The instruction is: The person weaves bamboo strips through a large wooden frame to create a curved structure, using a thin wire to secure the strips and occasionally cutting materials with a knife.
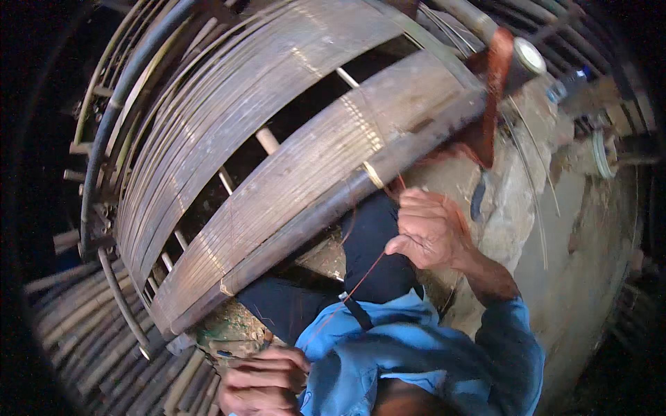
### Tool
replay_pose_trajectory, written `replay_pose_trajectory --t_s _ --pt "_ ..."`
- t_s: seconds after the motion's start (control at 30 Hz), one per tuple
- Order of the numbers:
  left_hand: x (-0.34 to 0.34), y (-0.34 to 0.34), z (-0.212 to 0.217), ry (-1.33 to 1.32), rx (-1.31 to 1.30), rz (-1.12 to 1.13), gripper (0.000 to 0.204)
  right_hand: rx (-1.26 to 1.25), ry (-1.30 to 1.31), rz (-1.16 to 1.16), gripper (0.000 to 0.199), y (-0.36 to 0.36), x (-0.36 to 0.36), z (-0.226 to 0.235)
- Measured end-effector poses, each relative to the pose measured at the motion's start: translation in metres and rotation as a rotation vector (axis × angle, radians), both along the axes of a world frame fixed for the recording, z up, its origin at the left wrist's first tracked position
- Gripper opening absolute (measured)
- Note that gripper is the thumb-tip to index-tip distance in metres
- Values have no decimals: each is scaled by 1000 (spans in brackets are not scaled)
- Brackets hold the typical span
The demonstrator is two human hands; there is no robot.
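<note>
A slatted bamboo panel point(277, 177) lies before me, its front edge a thick dark bamboo pole point(305, 232). Close to that pole, my right hand point(427, 229) is closed in a fist on a thin red cord point(366, 274). One stretch of cord rises from the fist to the pole. Another slants across my lap toward my left hand point(265, 381), which is low at the left with curled fingers, somewhat blurred. The cord's end there is hard to see. Pale yellow lashings point(373, 173) bind slats and pole just above my right hand.
Stacked bamboo poles point(90, 326) fill the lower left. A rusty reddish-brown upright piece point(497, 90) stands at the panel's right corner, near a thick pole with a pale cut end point(531, 57). Thin strips point(531, 184) lie on the floor at right. Short crosspieces point(266, 141) bridge the panel's gap.
</note>
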State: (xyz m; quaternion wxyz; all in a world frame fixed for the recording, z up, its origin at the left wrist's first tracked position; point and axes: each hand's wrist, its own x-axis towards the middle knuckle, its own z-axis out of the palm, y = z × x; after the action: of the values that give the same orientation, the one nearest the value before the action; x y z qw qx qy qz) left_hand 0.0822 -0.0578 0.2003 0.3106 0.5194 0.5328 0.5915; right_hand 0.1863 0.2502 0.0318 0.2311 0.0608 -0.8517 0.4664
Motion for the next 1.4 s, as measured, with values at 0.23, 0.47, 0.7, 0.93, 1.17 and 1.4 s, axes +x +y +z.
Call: replay_pose_trajectory --t_s 0.23,0.47,0.7,0.93,1.17,1.4 --pt "-30 -78 20 -74 -620 172 38 118 -607 307 37 36 -17 -1" --pt "-109 -135 -108 833 -930 908 29 248 -75 15 23 28 -193 -36" --pt "-276 -126 -224 900 -709 1195 45 435 69 -24 41 -10 -333 -80" --pt "-325 -124 -257 1122 -672 1161 37 486 82 -53 35 -16 -346 -89" --pt "-311 -129 -251 1353 -707 1005 26 592 21 -83 32 -14 -332 -81" --pt "-310 -131 -242 1173 -693 893 36 520 -197 -24 40 -6 -326 -76"
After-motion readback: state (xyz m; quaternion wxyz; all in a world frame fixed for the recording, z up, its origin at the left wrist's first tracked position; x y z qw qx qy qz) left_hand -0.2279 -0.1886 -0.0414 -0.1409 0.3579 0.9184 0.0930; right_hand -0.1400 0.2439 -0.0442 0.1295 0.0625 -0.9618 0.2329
